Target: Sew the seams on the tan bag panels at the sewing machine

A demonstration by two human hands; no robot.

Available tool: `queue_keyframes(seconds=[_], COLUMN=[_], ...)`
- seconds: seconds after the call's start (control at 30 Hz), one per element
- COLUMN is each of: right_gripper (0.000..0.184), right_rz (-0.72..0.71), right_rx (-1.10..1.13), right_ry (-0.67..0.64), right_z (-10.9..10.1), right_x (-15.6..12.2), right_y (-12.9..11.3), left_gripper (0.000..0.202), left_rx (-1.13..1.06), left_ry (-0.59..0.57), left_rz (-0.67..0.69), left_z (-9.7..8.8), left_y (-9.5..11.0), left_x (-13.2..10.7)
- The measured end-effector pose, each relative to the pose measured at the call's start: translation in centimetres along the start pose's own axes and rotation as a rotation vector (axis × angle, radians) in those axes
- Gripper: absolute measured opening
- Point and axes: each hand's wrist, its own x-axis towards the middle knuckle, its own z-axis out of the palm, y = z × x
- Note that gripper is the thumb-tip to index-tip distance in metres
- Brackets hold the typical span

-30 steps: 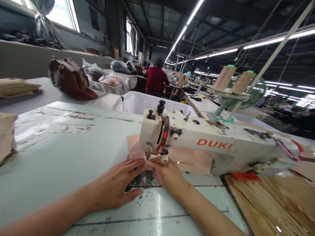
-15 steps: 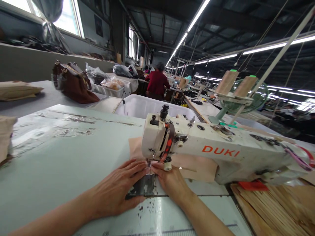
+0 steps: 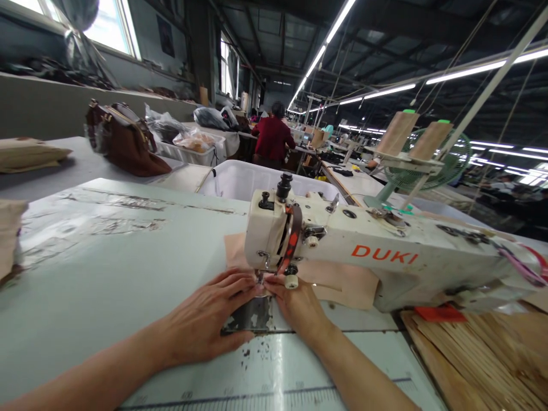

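Observation:
A white DUKI sewing machine (image 3: pixel 385 257) lies across the pale table (image 3: pixel 107 268). A beige piece of material (image 3: pixel 342 285) runs under its head and out behind the needle. My left hand (image 3: pixel 209 319) lies flat on the table left of the needle, fingers stretched toward the presser foot and pressing the material's edge. My right hand (image 3: pixel 299 305) rests flat just right of the needle, fingertips meeting the left hand's under the machine head. The needle itself is mostly hidden by the fingers.
A white plastic bin (image 3: pixel 244 180) stands behind the machine. A brown handbag (image 3: pixel 122 140) and bagged goods sit on the table at the back left. Thread cones (image 3: pixel 398 134) and a green fan (image 3: pixel 445 162) rise at the right. Wooden strips (image 3: pixel 475 359) lie at the lower right. A person in red (image 3: pixel 272 140) works far off.
Both hands have crept slightly forward toward the needle with the material; the view has shifted a little. Otherwise nothing has moved.

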Motion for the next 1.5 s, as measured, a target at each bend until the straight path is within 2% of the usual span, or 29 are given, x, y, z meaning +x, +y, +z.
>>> queue_keyframes(seconds=[0.2,0.33,0.43,0.53,0.6,0.67,0.73,0.8,0.87,0.9,0.97,1.07,1.17,1.23,1.3,1.37,1.4,1.43,1.5], right_gripper=[0.030,0.030,0.034,0.036,0.035,0.035,0.030,0.024,0.020,0.018,0.019,0.024,0.023,0.016,0.014,0.014,0.019,0.037,0.084], right_rz=[0.037,0.057,0.158,0.300,0.353,0.352,0.296,0.248,0.193,0.141,0.020,-0.061,0.071,0.199,0.296,0.322,0.289,0.226,0.070], right_rx=[-0.011,-0.013,-0.058,-0.114,-0.123,-0.078,0.018,0.053,0.028,0.023,0.044,0.003,-0.077,-0.092,-0.041,0.092,0.168,0.234,0.296], right_ry=[-0.025,-0.074,-0.081,-0.073,-0.092,-0.125,-0.154,-0.139,-0.098,-0.090,-0.122,-0.188,-0.164,-0.125,-0.084,-0.068,-0.080,-0.106,-0.186], right_z=[0.8,-0.4,-3.2,-6.4,-7.9,-8.6,-8.9,-9.0,-9.0,-8.9,-8.5,-7.1,-5.6,-5.3,-5.9,-7.0,-7.5,-7.9,-8.3], right_x=[0.2,0.1,-1.8,-5.8,-8.9,-11.2,-12.4,-12.3,-11.7,-11.3,-10.5,-9.5,-8.5,-8.1,-8.3,-9.3,-10.0,-10.9,-12.8], right_y=[-0.3,0.1,1.5,1.1,-1.3,-5.2,-9.0,-11.5,-12.4,-12.5,-12.1,-11.5,-11.0,-10.7,-10.7,-11.1,-11.4,-11.8,-12.7], left_gripper=[0.066,0.062,0.050,0.041,0.033,0.021,0.019,0.033,0.047,0.051,0.054,0.058,0.061,0.062,0.061,0.056,0.054,0.051,0.047], left_rx=[0.041,0.149,0.273,0.255,0.112,-0.143,-0.512,-0.911,-1.215,-1.308,-1.407,-1.527,-1.587,-1.590,-1.610,-1.631,-1.635,-1.638,-1.648], left_ry=[-0.025,-0.003,0.119,0.261,0.317,0.325,0.235,0.188,0.243,0.277,0.314,0.249,0.168,0.181,0.222,0.264,0.282,0.297,0.316], left_rz=[0.007,0.010,-0.029,0.004,0.024,-0.072,-0.305,-0.585,-0.775,-0.815,-0.833,-0.862,-0.853,-0.852,-0.875,-0.884,-0.884,-0.884,-0.874], left_z=[-0.2,0.2,0.7,1.8,3.2,4.9,6.5,7.5,7.7,7.7,7.6,7.9,7.9,7.2,6.4,5.8,5.6,5.5,5.6], left_y=[-0.1,0.2,2.3,6.6,9.8,12.5,14.4,15.5,16.3,16.6,17.2,18.0,18.0,17.8,17.7,17.8,17.9,18.0,18.2], left_x=[0.5,0.1,-2.1,-6.1,-8.8,-10.7,-11.4,-11.0,-10.1,-9.6,-8.8,-8.3,-8.2,-8.4,-8.4,-8.4,-8.4,-8.3,-8.3])
